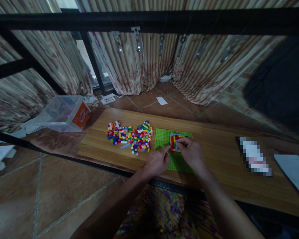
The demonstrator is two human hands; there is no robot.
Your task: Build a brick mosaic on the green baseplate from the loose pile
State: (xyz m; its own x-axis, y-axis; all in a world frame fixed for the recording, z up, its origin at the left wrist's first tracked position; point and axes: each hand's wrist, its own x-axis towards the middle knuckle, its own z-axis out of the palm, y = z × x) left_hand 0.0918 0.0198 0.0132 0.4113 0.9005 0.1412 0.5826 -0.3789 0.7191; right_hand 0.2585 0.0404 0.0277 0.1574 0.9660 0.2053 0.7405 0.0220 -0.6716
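A green studded baseplate (161, 134) lies on the wooden board in front of me. On it sits a small toy brick build (173, 141) with red, yellow, blue and purple bricks. My left hand (158, 161) rests at the near left corner of the build, its index finger stretched against it and the other fingers curled under. From the right, my right hand (191, 151) pinches at the top of the build with thumb and index finger. Its fingers cover the build's right part, and I cannot make out any single brick between them.
Loose toy bricks (139, 134) in many colours are spread left of the baseplate. A clear plastic bin (62, 109) with an orange label stands at the far left. Rightward lie a blurred-out item (255, 157) and a white sheet (292, 169). A dark metal bar (149, 21) crosses above.
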